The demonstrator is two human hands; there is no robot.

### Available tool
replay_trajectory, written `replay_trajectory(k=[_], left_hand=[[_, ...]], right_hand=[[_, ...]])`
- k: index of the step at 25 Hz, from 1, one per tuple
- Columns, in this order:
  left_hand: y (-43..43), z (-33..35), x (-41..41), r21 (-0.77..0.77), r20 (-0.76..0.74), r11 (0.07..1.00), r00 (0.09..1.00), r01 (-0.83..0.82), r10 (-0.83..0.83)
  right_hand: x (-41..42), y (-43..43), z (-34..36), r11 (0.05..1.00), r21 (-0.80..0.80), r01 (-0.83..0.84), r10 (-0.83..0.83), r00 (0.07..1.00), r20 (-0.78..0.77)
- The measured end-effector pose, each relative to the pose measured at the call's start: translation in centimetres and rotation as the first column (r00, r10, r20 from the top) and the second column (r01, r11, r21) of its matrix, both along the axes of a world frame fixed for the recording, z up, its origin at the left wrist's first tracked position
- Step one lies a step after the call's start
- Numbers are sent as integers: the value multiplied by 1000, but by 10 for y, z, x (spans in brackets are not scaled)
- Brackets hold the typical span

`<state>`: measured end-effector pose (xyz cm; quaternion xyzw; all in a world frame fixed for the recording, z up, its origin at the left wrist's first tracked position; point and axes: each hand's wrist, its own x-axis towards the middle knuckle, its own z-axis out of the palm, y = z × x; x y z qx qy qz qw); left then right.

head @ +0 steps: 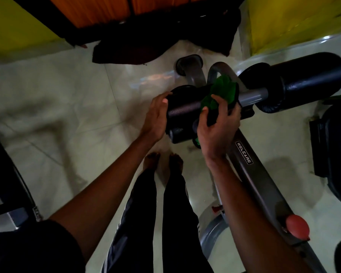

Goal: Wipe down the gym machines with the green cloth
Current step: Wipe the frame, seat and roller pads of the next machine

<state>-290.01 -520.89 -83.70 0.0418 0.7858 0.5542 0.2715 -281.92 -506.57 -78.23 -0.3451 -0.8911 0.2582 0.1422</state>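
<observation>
Pale glossy floor (67, 107) tiles spread beneath a grey gym machine (250, 168) whose beam runs from 5 o'clock up toward 1 o'clock. The left hand (156, 115) curls round the free end of a black foam roller (183, 109), probably to stop it turning. At its 3 o'clock the right hand (219, 123) clutches the green cloth (222, 91), bunched against the roller's inner end for rubbing.

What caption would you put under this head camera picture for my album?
Cleaning day: the right hand grips the green cloth against a black foam roller; the left hand holds its end.
</observation>
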Motion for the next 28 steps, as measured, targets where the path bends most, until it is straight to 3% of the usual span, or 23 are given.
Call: replay_trajectory(k=[2, 6, 9, 12, 14, 16, 18, 21, 25, 28], left_hand=[[5, -7, -7, -1, 73, 1000, 997, 5, -5], [11, -5, -24, 9, 429, 996, 900, -89, 76], [10, 0, -26, 2, 445, 999, 895, -42, 37], [0, 0, -14, -1, 166, 997, 983, -79, 78], [-5, -4, -1, 72, 70, 990, 991, -119, 114], [-1, -10, 5, 106, 101, 987, 989, -118, 107], [5, -11, 1, 77, 137, 987, 982, -140, 129], [8, -12, -6, 73, 239, 988, 964, -135, 114], [16, -7, -21, 15, 418, 989, 900, -146, 127], [17, 0, -33, -59, 532, 993, 838, -106, 121]], right_hand=[[4, -24, 3, 993, 3, -114, 113, 990, 89], [16, -27, 10, 924, 18, -383, 375, 913, 163], [18, 15, 6, 975, 45, -216, 210, 971, 111], [15, 17, 3, 997, -10, -70, 70, 998, 9], [11, -12, 1, 998, -53, -19, 20, 1000, 15], [15, -44, 1, 995, -94, -25, 30, 998, 55], [30, -58, 0, 986, -103, -134, 143, 986, 83], [47, -30, -3, 963, -50, -265, 269, 954, 130], [30, 19, -3, 995, -87, 49, -48, 999, 12], [13, 10, -2, 995, -71, 71, -71, 997, -5]])
